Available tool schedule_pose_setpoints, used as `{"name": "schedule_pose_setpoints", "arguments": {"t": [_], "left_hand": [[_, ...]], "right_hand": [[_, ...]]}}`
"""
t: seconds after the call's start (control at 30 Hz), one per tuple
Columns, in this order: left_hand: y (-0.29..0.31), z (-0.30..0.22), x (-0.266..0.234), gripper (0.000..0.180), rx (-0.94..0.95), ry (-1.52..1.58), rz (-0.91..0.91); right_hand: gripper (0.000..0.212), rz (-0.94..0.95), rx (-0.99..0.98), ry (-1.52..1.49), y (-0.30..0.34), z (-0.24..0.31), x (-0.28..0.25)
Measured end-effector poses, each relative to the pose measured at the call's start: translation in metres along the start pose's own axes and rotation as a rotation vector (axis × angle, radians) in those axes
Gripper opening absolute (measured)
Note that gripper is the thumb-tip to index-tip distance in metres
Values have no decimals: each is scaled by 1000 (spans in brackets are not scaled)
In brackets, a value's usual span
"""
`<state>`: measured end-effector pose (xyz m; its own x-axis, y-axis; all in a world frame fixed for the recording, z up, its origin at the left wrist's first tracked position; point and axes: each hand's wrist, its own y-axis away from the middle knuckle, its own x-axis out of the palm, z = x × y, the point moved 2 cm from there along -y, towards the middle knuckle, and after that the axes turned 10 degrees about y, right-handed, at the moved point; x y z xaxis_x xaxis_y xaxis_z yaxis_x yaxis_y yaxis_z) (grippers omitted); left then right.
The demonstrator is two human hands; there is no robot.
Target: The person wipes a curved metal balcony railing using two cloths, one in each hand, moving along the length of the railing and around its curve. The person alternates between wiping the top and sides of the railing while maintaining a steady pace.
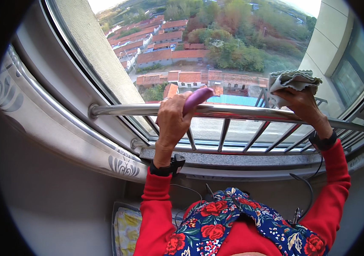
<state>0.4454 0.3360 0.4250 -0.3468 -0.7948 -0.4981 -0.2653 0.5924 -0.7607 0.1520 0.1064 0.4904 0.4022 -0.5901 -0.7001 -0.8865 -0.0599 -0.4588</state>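
My left hand (172, 117) is closed around a smooth, elongated purple object (198, 99) with a rounded end. Its lower part is hidden by the fingers, so I cannot tell its kind. That hand is at the shiny metal rail (241, 112), left of the middle; whether it rests on the rail is unclear. Farther right, my right hand (303, 104) grips a folded grey-green cloth (293, 79) with a wavy edge, held up above the rail in front of the window (237, 89). I cannot tell whether the cloth touches the glass.
Metal bars (223, 134) run down from the rail to a speckled stone sill (233, 159). A pale curtain (79, 138) with grey leaf patterns lines the left side. Below sits a bin with yellow-and-white cloth (127, 228). Cables (310, 187) hang from my wrist bands. Red-roofed houses lie outside.
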Motion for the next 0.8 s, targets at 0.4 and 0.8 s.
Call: {"name": "schedule_pose_setpoints", "arguments": {"t": [0.4,0.8], "left_hand": [[7,46,-35,24,-74,-54,-128],[11,49,-31,23,-36,-77,-198]], "right_hand": [[37,-420,1111,-286,50,-112,-18],[44,-212,622,-276,-153,-3,-13]]}}
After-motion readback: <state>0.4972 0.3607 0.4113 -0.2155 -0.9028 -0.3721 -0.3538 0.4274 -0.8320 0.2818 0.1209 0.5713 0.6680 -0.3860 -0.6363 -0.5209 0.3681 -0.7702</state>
